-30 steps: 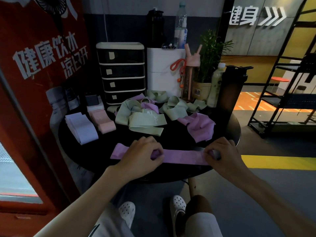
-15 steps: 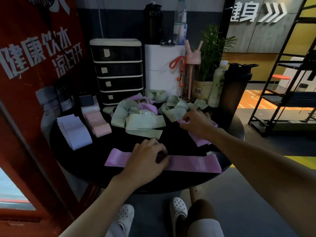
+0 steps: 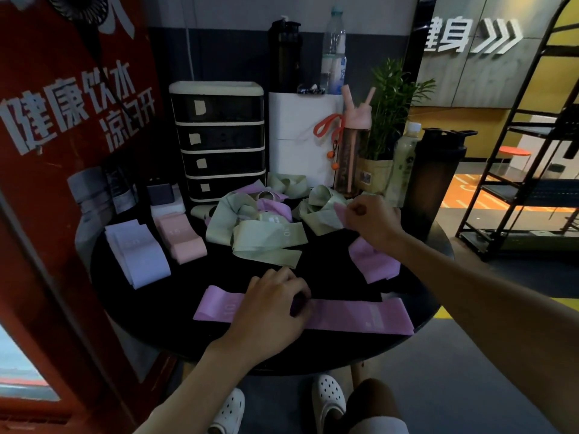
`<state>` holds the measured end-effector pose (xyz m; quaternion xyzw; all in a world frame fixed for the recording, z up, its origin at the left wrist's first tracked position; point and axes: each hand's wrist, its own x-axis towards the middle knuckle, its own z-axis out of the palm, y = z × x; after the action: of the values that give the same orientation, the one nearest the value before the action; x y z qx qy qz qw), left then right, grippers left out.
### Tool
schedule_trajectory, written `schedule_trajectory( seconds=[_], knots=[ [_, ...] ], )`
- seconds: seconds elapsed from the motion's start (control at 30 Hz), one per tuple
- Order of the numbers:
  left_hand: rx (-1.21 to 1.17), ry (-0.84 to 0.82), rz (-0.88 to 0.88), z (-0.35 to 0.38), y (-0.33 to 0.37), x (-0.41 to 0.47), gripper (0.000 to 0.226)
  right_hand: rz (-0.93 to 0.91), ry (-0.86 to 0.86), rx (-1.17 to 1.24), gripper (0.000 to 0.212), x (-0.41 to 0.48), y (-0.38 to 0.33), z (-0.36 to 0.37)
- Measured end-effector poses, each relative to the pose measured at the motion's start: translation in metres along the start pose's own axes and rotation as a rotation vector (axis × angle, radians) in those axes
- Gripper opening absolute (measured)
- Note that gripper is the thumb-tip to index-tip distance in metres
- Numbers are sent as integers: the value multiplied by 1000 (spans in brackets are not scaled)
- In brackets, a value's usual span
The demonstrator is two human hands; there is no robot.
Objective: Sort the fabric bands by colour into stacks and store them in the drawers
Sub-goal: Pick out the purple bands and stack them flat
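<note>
A purple band lies flat along the near edge of the round black table. My left hand rests on its middle with curled fingers pressing it down. My right hand pinches the end of another purple band, lifting it from a crumpled purple heap at the right. A tangle of green bands with some purple ones mixed in fills the middle. A lavender stack and a pink stack sit at the left. The black drawer unit stands behind, all drawers closed.
Behind the bands stand a white box, a pink bottle, a potted plant, a pale bottle and a dark shaker. A red panel borders the left. A black metal rack stands at right.
My right hand let go of the flat purple band's right end, reached back to the purple heap and now lifts one end. My left hand stayed on the flat band.
</note>
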<state>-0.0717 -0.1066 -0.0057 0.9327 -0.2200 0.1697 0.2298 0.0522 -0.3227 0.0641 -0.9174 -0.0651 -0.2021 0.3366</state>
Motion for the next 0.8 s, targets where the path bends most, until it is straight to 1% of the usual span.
schedule_trajectory(
  seconds=[0.07,0.1,0.17,0.27,0.33,0.43,0.5,0.6,0.7,0.8],
  knots=[
    [-9,11,6,-2,1,-1,21,-2,5,202,30,0,-15,-17],
    [-22,36,0,-3,2,0,24,-5,9,257,25,-1,-23,-26],
    [-45,108,-14,-9,6,1,26,-11,27,324,20,-5,-39,-42],
    [-82,169,-8,-21,12,7,29,-8,64,436,17,-10,-60,-59],
    [-119,210,-7,-35,19,14,24,4,56,516,16,-13,-72,-67],
    [-231,268,-4,-61,32,30,8,-43,21,597,16,-18,-88,-76],
    [-327,317,-2,-78,43,41,6,-74,9,660,13,-22,-100,-81],
    [-475,390,-12,-97,58,52,17,-80,5,736,13,-29,-117,-85],
    [-554,402,-13,-107,65,56,36,-71,-5,762,12,-40,-131,-84],
    [-678,404,-27,-116,73,57,34,-97,-43,817,13,-52,-143,-83]
  ],
)
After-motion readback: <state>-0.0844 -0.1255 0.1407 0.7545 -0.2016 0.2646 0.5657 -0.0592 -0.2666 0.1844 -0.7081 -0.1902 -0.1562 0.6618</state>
